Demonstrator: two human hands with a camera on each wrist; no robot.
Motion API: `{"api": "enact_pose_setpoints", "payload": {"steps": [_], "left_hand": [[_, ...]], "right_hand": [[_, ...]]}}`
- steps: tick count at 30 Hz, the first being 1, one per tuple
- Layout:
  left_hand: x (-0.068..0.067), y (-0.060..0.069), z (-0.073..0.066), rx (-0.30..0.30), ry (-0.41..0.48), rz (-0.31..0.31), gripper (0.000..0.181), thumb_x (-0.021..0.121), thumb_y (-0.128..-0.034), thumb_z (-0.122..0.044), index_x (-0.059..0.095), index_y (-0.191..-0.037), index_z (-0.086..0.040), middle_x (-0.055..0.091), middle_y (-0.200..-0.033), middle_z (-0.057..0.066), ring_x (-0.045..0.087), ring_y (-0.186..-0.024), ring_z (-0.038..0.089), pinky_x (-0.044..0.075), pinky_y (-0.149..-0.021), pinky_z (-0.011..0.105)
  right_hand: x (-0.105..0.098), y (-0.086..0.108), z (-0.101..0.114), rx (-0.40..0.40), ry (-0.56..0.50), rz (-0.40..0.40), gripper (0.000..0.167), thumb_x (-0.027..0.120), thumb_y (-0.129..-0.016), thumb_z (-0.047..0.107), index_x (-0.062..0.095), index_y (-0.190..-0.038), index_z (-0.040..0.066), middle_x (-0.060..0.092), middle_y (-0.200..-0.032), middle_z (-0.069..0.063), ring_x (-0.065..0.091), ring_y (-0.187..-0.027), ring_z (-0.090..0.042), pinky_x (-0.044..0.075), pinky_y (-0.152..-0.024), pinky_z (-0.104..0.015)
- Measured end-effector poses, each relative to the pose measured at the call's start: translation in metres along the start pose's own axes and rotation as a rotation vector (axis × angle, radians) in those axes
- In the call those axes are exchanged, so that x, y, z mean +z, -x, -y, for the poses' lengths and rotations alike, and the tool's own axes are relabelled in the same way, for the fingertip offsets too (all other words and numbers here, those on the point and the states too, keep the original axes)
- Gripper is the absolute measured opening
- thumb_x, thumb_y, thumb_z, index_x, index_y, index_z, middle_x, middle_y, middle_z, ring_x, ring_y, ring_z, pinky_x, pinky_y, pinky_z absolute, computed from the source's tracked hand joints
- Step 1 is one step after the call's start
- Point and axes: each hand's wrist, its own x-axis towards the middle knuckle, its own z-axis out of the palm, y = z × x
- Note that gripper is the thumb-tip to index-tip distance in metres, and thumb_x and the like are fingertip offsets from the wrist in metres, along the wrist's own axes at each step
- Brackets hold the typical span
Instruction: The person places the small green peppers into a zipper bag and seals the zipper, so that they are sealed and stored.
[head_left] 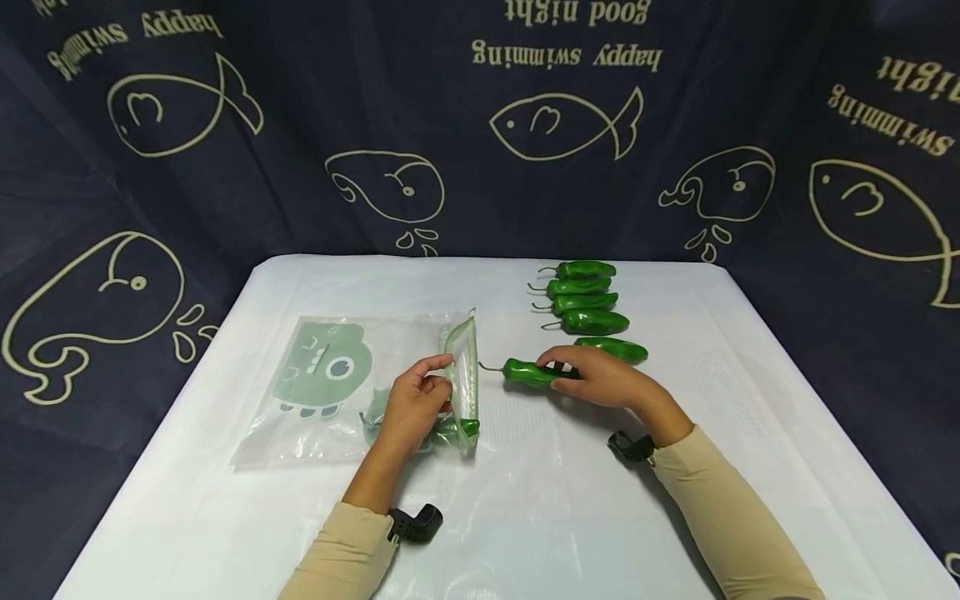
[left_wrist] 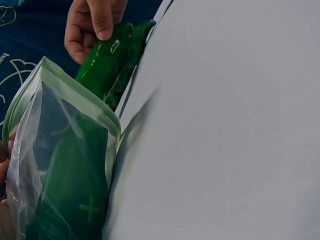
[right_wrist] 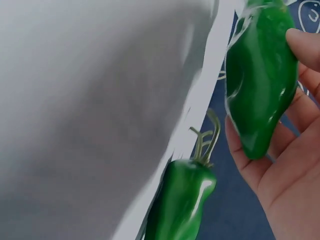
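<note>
Near the middle of the table, my left hand (head_left: 418,407) grips the rim of a clear zip bag (head_left: 258,446) printed with a green cartoon monster. The bag lies flat with its mouth (head_left: 471,375) spread toward the right. At least one green pepper (left_wrist: 70,185) shows through the plastic near the opening. My right hand (head_left: 603,377) holds another green pepper (right_wrist: 262,75) between thumb and fingers, its stem pointing at the bag mouth a short way off. Just behind that hand lies a loose pepper (head_left: 618,350), partly covered by it.
Several more green peppers (head_left: 592,321) form a column toward the table's back edge, stems to the left. A white cloth covers the table (head_left: 555,517). Behind it hangs a dark blue curtain (head_left: 465,75) with fish and whale drawings.
</note>
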Motion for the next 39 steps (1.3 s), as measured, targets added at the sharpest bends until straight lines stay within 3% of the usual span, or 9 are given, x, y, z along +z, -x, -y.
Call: {"api": "enact_pose_setpoints", "payload": {"steps": [9, 16, 23, 39], "left_hand": [[0.000, 0.001, 0.000, -0.006, 0.005, 0.003, 0.045, 0.054, -0.0859, 0.007, 0.059, -0.131, 0.003, 0.055, -0.077, 0.005, 0.054, -0.070, 0.011, 0.055, -0.063, 0.026], [-0.001, 0.002, 0.002, -0.010, 0.013, -0.002, 0.047, 0.053, -0.0850, 0.008, 0.060, -0.131, 0.003, 0.054, -0.076, 0.004, 0.053, -0.069, 0.011, 0.055, -0.062, 0.026], [0.000, 0.000, 0.002, -0.002, 0.014, 0.002, 0.046, 0.054, -0.0851, 0.009, 0.059, -0.130, 0.004, 0.057, -0.077, 0.005, 0.055, -0.069, 0.011, 0.055, -0.062, 0.025], [-0.001, 0.001, -0.001, 0.020, 0.027, 0.017, 0.045, 0.053, -0.0851, 0.011, 0.059, -0.129, 0.006, 0.057, -0.076, 0.006, 0.055, -0.068, 0.011, 0.053, -0.061, 0.023]], "right_hand": [[0.005, -0.007, 0.006, -0.063, -0.007, 0.011, 0.035, 0.067, -0.094, 0.017, 0.062, -0.129, 0.015, 0.064, -0.113, 0.003, 0.058, -0.096, -0.014, 0.050, -0.078, -0.035], [0.010, -0.016, 0.014, -0.092, -0.007, 0.051, 0.035, 0.068, -0.094, 0.020, 0.064, -0.129, 0.018, 0.064, -0.120, 0.003, 0.057, -0.097, -0.014, 0.049, -0.080, -0.035], [0.014, -0.026, 0.026, -0.117, -0.027, 0.087, 0.033, 0.068, -0.094, 0.021, 0.064, -0.127, 0.018, 0.063, -0.126, 0.002, 0.059, -0.110, -0.019, 0.049, -0.091, -0.042], [0.030, -0.049, 0.042, -0.158, -0.037, 0.165, 0.033, 0.070, -0.093, 0.017, 0.066, -0.125, 0.014, 0.065, -0.118, 0.004, 0.060, -0.097, -0.010, 0.051, -0.086, -0.034]]}}
